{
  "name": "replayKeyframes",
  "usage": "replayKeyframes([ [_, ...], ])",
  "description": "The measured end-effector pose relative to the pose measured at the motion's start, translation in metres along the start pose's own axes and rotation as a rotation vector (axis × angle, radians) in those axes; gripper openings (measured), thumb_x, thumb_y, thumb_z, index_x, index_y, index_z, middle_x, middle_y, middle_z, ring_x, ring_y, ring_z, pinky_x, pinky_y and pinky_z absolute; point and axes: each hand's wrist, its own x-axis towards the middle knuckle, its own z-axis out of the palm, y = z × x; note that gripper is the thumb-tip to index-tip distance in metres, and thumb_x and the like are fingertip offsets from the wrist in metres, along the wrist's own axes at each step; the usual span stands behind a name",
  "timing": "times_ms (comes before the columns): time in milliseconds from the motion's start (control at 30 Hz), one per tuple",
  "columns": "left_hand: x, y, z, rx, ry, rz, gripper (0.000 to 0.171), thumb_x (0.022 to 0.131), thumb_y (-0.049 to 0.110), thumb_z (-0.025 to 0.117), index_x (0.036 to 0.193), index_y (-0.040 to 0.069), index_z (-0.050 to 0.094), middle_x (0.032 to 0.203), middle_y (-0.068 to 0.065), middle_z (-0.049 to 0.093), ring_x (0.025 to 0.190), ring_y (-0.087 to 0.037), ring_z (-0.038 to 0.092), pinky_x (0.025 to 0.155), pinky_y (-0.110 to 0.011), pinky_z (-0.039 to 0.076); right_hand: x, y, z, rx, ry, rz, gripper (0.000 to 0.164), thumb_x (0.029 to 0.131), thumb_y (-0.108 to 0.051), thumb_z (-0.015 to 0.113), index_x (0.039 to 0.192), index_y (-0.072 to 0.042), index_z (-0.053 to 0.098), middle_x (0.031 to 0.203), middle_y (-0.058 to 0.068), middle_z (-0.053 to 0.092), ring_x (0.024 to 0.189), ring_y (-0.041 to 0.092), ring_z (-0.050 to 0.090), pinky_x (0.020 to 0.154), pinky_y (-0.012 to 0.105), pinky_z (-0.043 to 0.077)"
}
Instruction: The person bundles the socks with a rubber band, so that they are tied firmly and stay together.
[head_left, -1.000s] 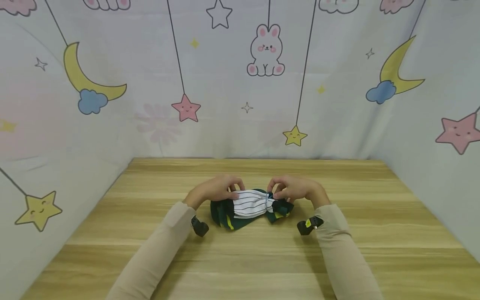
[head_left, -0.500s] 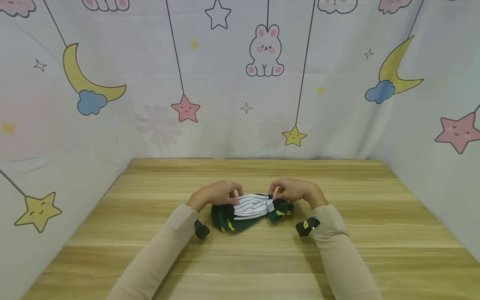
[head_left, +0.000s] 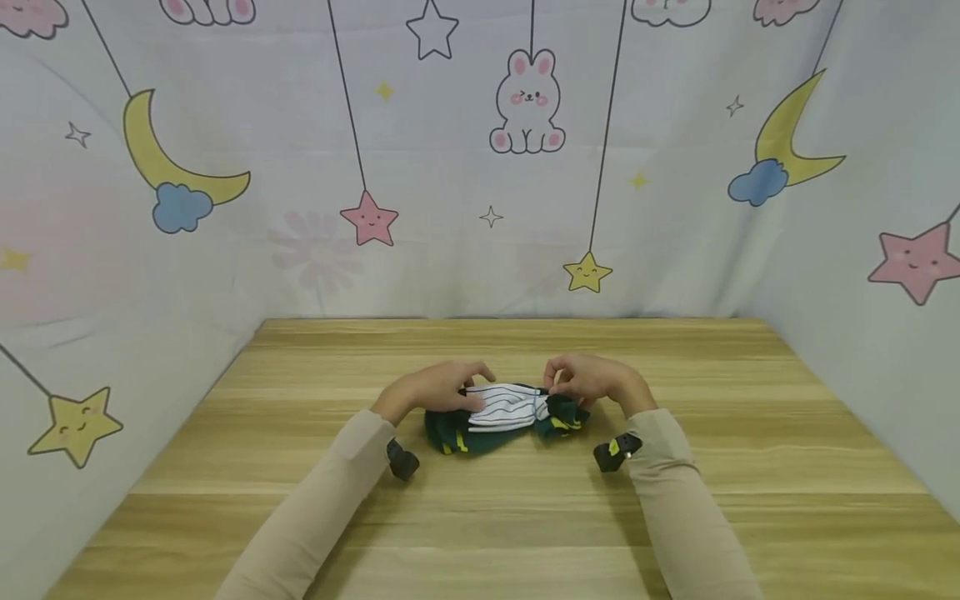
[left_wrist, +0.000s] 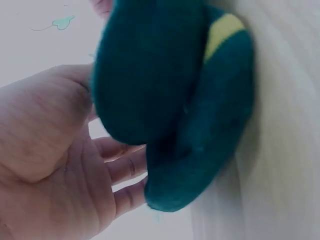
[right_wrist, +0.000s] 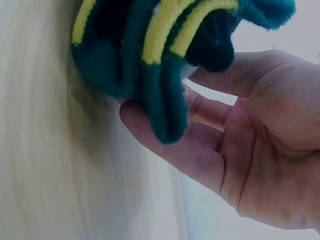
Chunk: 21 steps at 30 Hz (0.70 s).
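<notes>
A bundle of dark green socks [head_left: 506, 408] lies on the table, with yellow stripes and a white pinstriped middle. A thin blue-grey band [head_left: 535, 407] cinches it near its right end. At the left end, my left hand [head_left: 435, 387] rests its thumb on the white part, while the index finger is lifted and stretched out. Rounded green ends [left_wrist: 150, 75] hide part of its fingers in the left wrist view. My right hand [head_left: 592, 377] pinches the far side beside the band with curled fingers. In the right wrist view, green folds with yellow stripes [right_wrist: 165, 40] cover its fingertips.
The wooden table [head_left: 480, 517] spreads around the bundle. Behind and at both sides hangs a white curtain [head_left: 450, 275] printed with stars, moons and a rabbit. A small black wrist camera [head_left: 402, 460] is strapped below the left sleeve, another camera [head_left: 617, 452] at the right.
My left index finger has lifted off the white cloth and straightened, the thumb staying on it. My right fingers have shifted slightly right, and the bundle's lower edge has drawn up a little.
</notes>
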Motion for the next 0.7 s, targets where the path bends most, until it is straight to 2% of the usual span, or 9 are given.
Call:
replayKeyframes([
  [133,-0.0003,0.0014,-0.0009,-0.018,-0.029,0.001,0.047,0.095,0.026,0.071,0.137,0.012,0.054,0.131,-0.017,0.061,0.123,-0.03,0.057,0.102,-0.045,0.045,0.0007,0.0011,-0.0003,-0.007,0.005,-0.007,0.004,0.102,-0.003,0.054,0.102,-0.002,0.058,0.088,0.005,0.063,0.071,0.015,0.054,0.054,0.027,0.046],
  [367,0.0013,0.0038,0.0014,0.031,0.014,-0.032,0.045,0.092,0.025,0.074,0.133,0.013,0.058,0.128,-0.016,0.063,0.122,-0.029,0.058,0.102,-0.045,0.045,0.0032,0.0015,0.0008,-0.014,0.023,-0.015,0.003,0.101,-0.003,0.055,0.102,-0.001,0.058,0.088,0.005,0.062,0.075,0.015,0.056,0.054,0.026,0.046],
  [700,0.0043,0.0072,0.0069,0.156,0.089,-0.086,0.045,0.092,0.024,0.075,0.133,0.013,0.06,0.127,-0.011,0.064,0.12,-0.027,0.059,0.101,-0.045,0.045,0.0065,0.0035,0.0001,-0.013,0.074,-0.038,0.006,0.102,-0.002,0.053,0.099,-0.004,0.059,0.085,0.005,0.06,0.065,0.015,0.05,0.05,0.024,0.041],
])
